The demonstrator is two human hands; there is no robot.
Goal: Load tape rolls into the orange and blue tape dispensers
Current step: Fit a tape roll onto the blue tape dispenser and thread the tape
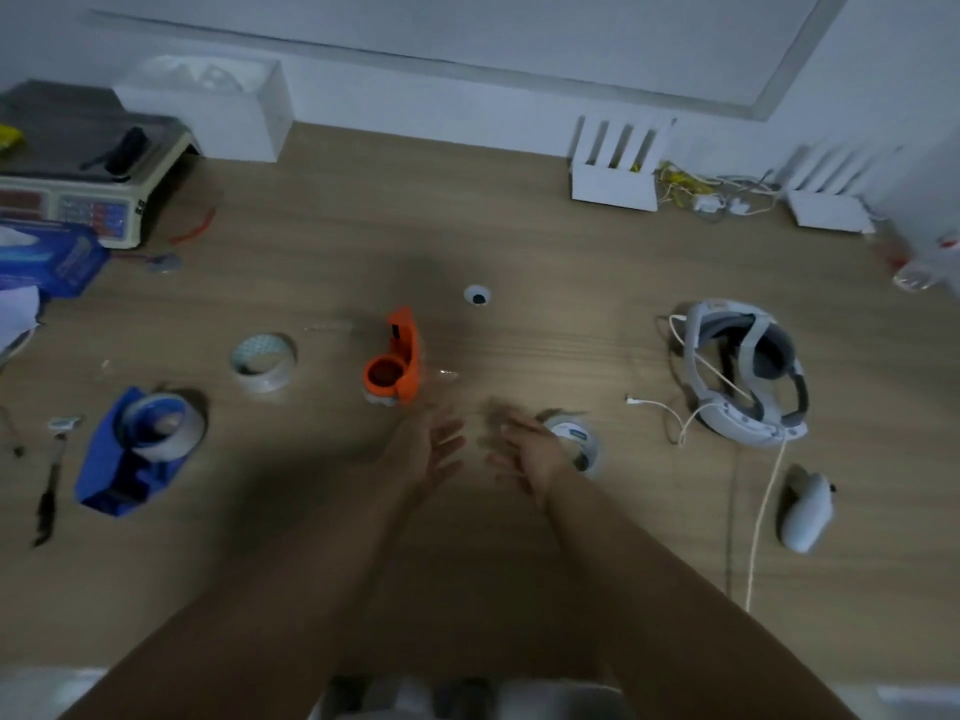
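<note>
The orange tape dispenser [396, 360] lies on the wooden table just beyond my hands, with a clear roll seated in it. To the left, the blue tape dispenser [132, 452] holds a tape roll on its hub. A loose clear tape roll [264, 360] stands between the two. Another tape roll [581, 442] lies partly hidden behind my right hand [524, 452]. My left hand [434, 449] hovers beside it, palms facing each other. Both hands are blurred, with spread fingers and nothing in them.
A white headset [743, 374] with a cable and a white controller [805, 514] lie at the right. A weighing scale [78, 184], a blue packet [57, 259] and a white box [218, 103] stand at the back left. White slotted stands [615, 161] line the wall. A dark tool [49, 498] lies far left.
</note>
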